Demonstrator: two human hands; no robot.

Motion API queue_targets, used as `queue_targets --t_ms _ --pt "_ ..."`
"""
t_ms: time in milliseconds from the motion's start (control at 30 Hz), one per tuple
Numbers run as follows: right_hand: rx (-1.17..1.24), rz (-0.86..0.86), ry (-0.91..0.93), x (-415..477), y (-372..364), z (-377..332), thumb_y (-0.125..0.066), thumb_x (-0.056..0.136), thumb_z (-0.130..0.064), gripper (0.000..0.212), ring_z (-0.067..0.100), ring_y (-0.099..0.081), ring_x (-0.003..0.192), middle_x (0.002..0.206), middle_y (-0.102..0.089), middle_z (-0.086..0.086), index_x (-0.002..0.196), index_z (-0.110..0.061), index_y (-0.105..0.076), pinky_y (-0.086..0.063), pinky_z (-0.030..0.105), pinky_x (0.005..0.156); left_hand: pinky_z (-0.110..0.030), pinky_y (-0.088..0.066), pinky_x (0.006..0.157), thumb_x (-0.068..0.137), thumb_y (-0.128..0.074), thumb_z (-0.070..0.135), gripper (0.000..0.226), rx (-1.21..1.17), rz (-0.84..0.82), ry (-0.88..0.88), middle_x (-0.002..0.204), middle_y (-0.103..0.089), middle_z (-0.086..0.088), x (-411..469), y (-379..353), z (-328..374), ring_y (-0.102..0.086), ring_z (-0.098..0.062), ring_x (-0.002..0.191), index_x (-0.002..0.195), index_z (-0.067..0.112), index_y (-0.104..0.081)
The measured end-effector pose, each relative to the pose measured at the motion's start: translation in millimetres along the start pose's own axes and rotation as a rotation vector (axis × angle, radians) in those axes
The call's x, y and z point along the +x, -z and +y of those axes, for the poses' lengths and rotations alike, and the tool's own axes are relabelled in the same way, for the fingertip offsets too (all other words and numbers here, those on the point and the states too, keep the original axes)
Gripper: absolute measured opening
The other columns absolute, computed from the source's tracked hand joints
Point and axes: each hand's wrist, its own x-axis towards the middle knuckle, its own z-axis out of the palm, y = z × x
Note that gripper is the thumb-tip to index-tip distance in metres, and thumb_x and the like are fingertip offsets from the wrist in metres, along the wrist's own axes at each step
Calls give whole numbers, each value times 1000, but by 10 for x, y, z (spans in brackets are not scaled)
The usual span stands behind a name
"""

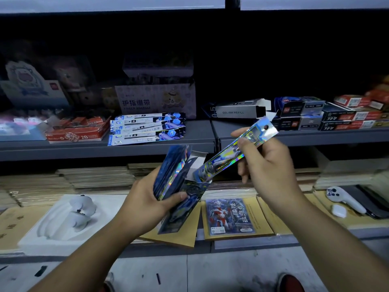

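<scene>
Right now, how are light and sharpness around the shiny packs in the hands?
Head view: the grey upper shelf is nearly black at the back; the long holographic foil pack pinched by the right hand throws rainbow glare; the dark blue foil packs gripped by the left hand look soft.

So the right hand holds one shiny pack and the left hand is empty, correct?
Not empty: in the head view the left hand grips a bundle of shiny packs. The right hand does hold one shiny pack.
</scene>
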Motion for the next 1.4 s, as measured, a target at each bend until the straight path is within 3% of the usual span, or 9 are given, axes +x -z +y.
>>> queue_targets --t_ms 133,200,333,533,667,933,1033,1233,1400 --pt "-388 -103 133 -22 -34 46 -64 99 -23 10 3 -61 78 90 -66 -15 101 -31 -70 -44 11 66 -18 -53 63 82 -83 25 34 -3 -11 -2 83 -71 31 -11 10 5 -69 9 76 98 43 -59" --pt "-477 -190 86 -41 -96 95 -69 95 -29 17 6 -55 75 92 -59 -11 111 -28 -68 -42 14 67 -14 -50 58 82 -82 23 34 10 -22 -9 80 -71 32 -20 8 12 -68 10 74 96 43 -59" --pt "-335 -135 79 -58 -163 138 -71 93 -30 50 12 -48 62 87 -53 -3 140 -35 -54 -43 24 64 -13 -51 66 81 -83 25 36 -1 -29 -9 93 -72 31 -24 6 11 -69 8 87 102 44 -60" --pt "-228 -228 269 -179 -262 15 -76 90 -12 17 22 -47 62 83 -53 -3 102 -24 -76 -42 28 58 -12 -46 61 80 -84 31 33 17 -60 -20 78 -70 28 -32 3 15 -67 6 72 98 45 -59" --pt "-197 -280 230 -179 -309 66 -78 86 -6 14 14 -50 65 82 -55 -7 84 -20 -74 -40 20 60 -35 -57 74 76 -84 44 40 38 -60 -14 92 -74 25 -35 -4 -7 -70 2 86 104 56 -58" --pt "198 -100 84 -91 -222 -36 -72 90 3 18 20 -62 55 79 -63 12 86 -15 -72 -55 31 53 -43 -59 88 78 -83 42 44 58 -87 -11 100 -73 27 -23 22 -6 -70 1 95 114 48 -59" --pt "274 -6 60 -40 -114 -82 -66 96 -2 11 23 -62 58 72 -67 5 95 -12 -69 -57 37 57 -42 -57 91 80 -83 41 44 68 -101 -13 103 -73 27 -29 23 -10 -69 3 98 117 46 -59" --pt "321 -15 15 -29 -44 -85 -58 102 -6 8 25 -59 55 74 -60 11 100 -9 -65 -51 34 49 -41 -58 89 81 -81 43 44 89 -81 -8 104 -72 27 -25 21 -26 -68 4 97 119 46 -58" --pt "327 6 5 -16 -58 -52 -55 103 -6 10 27 -63 61 79 -63 15 101 -5 -64 -56 37 56 -39 -59 80 82 -81 39 39 59 -82 8 94 -73 28 8 9 -10 -69 6 86 114 45 -59"
